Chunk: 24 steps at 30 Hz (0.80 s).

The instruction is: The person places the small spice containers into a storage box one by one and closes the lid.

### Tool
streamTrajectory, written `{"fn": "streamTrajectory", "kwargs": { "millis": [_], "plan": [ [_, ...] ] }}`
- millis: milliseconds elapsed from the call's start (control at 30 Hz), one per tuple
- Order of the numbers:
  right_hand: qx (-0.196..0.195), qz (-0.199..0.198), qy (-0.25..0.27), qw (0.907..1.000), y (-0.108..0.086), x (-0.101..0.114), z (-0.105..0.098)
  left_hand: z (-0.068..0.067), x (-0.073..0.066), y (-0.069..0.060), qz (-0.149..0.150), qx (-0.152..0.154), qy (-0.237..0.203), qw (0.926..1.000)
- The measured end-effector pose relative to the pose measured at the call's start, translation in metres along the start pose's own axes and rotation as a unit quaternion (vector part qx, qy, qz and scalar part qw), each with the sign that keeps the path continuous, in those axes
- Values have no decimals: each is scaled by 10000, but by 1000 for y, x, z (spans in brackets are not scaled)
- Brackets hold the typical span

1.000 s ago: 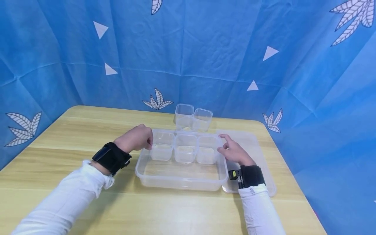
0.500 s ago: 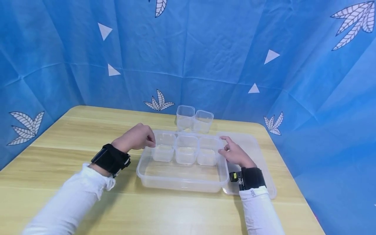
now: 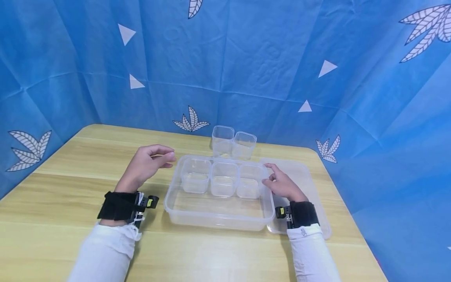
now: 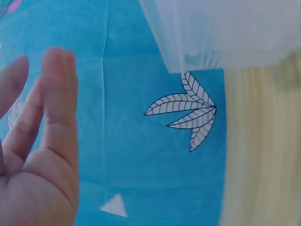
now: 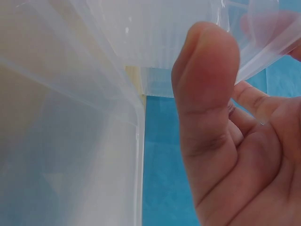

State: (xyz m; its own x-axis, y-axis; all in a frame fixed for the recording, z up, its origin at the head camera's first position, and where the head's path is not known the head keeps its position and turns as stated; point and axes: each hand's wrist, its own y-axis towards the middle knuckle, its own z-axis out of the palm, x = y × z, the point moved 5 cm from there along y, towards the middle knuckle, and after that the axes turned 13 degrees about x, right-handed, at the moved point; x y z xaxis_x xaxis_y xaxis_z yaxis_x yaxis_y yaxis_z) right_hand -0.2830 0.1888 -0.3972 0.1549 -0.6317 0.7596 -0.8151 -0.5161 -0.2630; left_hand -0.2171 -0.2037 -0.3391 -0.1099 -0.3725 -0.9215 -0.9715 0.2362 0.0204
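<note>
My left hand (image 3: 146, 166) is raised just left of the clear plastic box (image 3: 218, 220), its fingers apart from the thumb and holding nothing. In the left wrist view the left hand (image 4: 42, 150) shows an empty palm beside the box's translucent wall. At the box's back right corner, my right hand (image 3: 283, 184) rests its index finger and thumb on the rim. Its thumb (image 5: 207, 89) stands straight against clear plastic in the right wrist view. Inside the box, along the back wall, three small clear cups stand in a row: left (image 3: 195, 183), middle (image 3: 223, 186) and right (image 3: 248, 188).
Two more clear cups, one (image 3: 222, 143) beside the other (image 3: 244, 145), stand behind the box. A flat translucent lid (image 3: 311, 192) lies to the right, partly under my right forearm. The wooden table (image 3: 197, 254) meets a blue patterned cloth (image 3: 246, 58) at the back.
My left hand has left the box's back left corner, moved to the left and unfolded its fingers. The right hand has stayed at its corner, and the cups stand as before.
</note>
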Motion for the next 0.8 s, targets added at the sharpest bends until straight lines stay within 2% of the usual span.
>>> {"fn": "streamTrajectory", "kwargs": {
  "millis": [133, 233, 333, 400, 533, 633, 800],
  "plan": [
    [-23, 2, 61, 10000, -2, 0, -1, -1, 8, 0, 213, -2, -735, 9971],
    [2, -5, 95, 10000, -2, 0, -1, -1, 17, 3, 221, 167, -806, 9964],
    [24, -15, 44, 10000, 0, 0, -1, 1, 29, 7, 125, 506, -580, 9970],
    [15, 1, 6, 10000, 1, 0, 0, 4, 37, 11, 173, 794, -552, 9952],
    [17, 4, -55, 10000, 2, 2, 0, 13, 52, 19, 310, 1369, -698, 9876],
    [-14, -8, -177, 9998, 0, 4, -1, 19, 61, 24, 205, 1747, -1015, 9792],
    [-50, -49, -448, 9990, -5, 7, -7, 26, 67, 27, 2, 2083, -1694, 9633]
  ]
}}
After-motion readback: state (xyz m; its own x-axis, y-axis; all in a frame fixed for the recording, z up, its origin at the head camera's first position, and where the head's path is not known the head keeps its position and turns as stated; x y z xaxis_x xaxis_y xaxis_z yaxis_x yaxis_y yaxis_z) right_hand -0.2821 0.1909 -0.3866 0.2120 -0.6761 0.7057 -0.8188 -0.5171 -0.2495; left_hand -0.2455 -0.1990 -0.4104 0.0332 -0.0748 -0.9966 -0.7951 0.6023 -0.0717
